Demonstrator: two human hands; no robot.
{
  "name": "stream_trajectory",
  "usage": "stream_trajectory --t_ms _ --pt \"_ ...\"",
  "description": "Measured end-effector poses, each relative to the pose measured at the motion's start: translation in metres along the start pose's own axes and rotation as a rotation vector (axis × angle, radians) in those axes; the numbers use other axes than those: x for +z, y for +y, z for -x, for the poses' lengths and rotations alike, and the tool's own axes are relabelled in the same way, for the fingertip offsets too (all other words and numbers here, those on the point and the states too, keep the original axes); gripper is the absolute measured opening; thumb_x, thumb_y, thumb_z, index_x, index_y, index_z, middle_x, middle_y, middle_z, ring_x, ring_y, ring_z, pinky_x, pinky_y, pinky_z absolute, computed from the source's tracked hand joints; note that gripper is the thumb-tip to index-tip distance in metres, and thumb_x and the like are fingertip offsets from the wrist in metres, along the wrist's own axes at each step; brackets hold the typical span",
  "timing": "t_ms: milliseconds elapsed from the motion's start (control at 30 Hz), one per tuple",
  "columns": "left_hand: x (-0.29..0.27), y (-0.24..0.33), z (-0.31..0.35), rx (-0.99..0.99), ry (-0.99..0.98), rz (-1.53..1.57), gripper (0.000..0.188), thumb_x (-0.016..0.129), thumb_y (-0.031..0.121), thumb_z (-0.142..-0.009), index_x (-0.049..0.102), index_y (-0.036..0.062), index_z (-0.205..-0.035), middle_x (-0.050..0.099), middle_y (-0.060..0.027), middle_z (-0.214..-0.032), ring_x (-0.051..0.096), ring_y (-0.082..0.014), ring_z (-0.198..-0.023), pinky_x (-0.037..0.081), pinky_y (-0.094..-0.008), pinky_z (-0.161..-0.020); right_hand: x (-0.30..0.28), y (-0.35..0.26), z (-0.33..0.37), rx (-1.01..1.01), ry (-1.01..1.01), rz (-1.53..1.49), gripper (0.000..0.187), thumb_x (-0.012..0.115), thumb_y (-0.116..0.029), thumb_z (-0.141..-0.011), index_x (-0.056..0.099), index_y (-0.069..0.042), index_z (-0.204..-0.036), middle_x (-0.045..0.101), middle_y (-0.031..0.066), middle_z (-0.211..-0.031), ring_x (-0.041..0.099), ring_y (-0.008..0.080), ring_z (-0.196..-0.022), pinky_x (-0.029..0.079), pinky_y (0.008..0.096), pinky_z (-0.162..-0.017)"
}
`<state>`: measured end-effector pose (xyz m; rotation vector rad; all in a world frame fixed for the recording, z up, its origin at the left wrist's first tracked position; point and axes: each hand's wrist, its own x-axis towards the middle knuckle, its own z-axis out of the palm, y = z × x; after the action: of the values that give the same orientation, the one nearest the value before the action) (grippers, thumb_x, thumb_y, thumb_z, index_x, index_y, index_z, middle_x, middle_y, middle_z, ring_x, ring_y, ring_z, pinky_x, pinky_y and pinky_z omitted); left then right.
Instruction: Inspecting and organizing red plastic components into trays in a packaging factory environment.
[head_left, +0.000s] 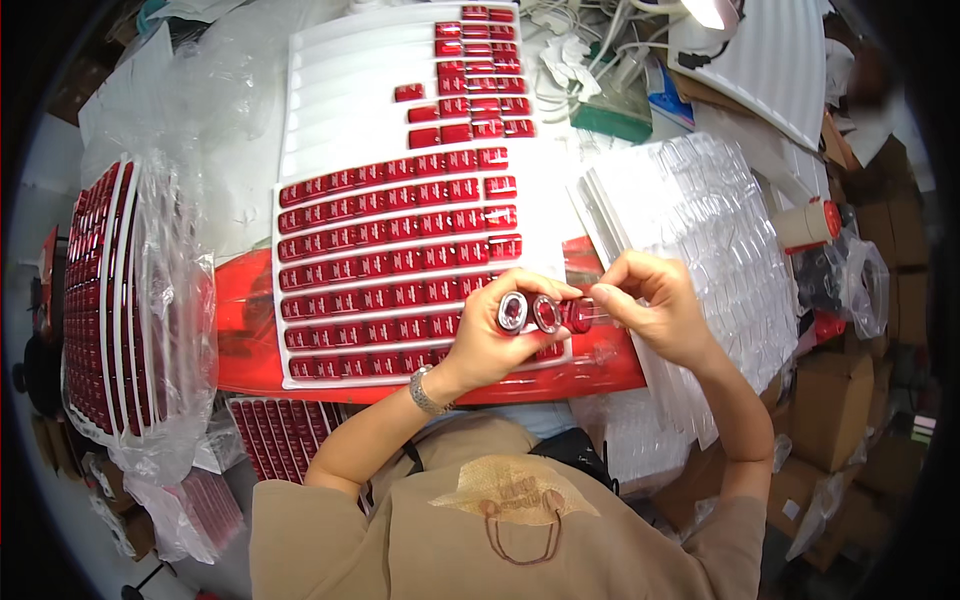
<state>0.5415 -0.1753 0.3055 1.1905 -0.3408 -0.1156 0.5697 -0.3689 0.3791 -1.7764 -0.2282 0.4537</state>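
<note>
Beige-sleeved left hand (pixel 490 335) fingers clamp two round silver-rimmed red discs (pixel 530 313) steady at frame centre; right hand (pixel 655 300) fingers pinch a third over white tray of red rectangular pieces (pixel 400 250).

shirt: tan, short sleeves | left wrist: silver metal watch (pixel 428 392) | forearms: bare
</note>
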Motion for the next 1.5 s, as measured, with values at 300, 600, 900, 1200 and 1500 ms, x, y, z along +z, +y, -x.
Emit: stream_trajectory --t_ms 300,600,900,1200,1500 --pt "-0.144 0.004 -0.15 0.319 0.341 -0.569 0.03 0.072 0.002 -0.077 0.062 0.0023 -0.105 0.067 -0.008 -0.101 0.061 -0.014 -0.096 0.053 -0.0285 -0.076 -0.044 -0.015 -0.032 -0.13 0.238 0.219 0.019 0.052 -0.007 -0.091 0.055 -0.001 -0.109 0.049 0.0004 -0.059 0.047 0.0062 -0.055 0.038 0.0229 -0.051" --pt "-0.253 -0.025 -0.29 0.182 0.124 -1.561 0.034 0.069 0.001 -0.071 0.063 0.0008 -0.104 0.062 -0.0173 -0.105 0.061 -0.0332 -0.096 0.048 -0.0381 -0.084 -0.045 0.002 -0.019 0.016 0.057 0.352 0.011 0.057 -0.002 -0.087 0.063 0.001 -0.096 0.055 0.0006 -0.062 0.052 0.0054 -0.054 0.04 0.02 -0.051" --pt "-0.251 0.007 -0.248 0.104 -0.11 -1.677 0.041 0.07 0.013 -0.076 0.061 0.0027 -0.114 0.049 -0.016 -0.113 0.049 -0.032 -0.105 0.045 -0.0363 -0.09 -0.05 0.005 -0.039 0.018 0.027 0.357 0.011 0.058 -0.003 -0.087 0.064 0.002 -0.095 0.06 0.0032 -0.066 0.055 0.0065 -0.059 0.043 0.021 -0.054" --pt "-0.291 -0.029 -0.319 0.049 0.409 -1.315 0.034 0.064 0.007 -0.076 0.056 0.006 -0.108 0.054 -0.0179 -0.109 0.053 -0.0397 -0.104 0.046 -0.0444 -0.089 -0.052 0.006 -0.027 0.017 0.043 0.358 0.012 0.059 -0.003 -0.087 0.064 0.002 -0.096 0.061 0.0039 -0.066 0.057 0.0077 -0.058 0.044 0.0213 -0.053" --pt "-0.27 0.002 -0.325 -0.222 0.6 -1.451 0.051 0.073 0.018 -0.071 0.052 -0.0008 -0.114 0.056 -0.0215 -0.115 0.057 -0.0408 -0.104 0.049 -0.0464 -0.087 -0.095 0.011 0.006 0.043 0.314 0.435 0.012 0.057 -0.005 -0.087 0.064 0.0 -0.096 0.059 0.0023 -0.068 0.053 0.0072 -0.059 0.042 0.0214 -0.055"
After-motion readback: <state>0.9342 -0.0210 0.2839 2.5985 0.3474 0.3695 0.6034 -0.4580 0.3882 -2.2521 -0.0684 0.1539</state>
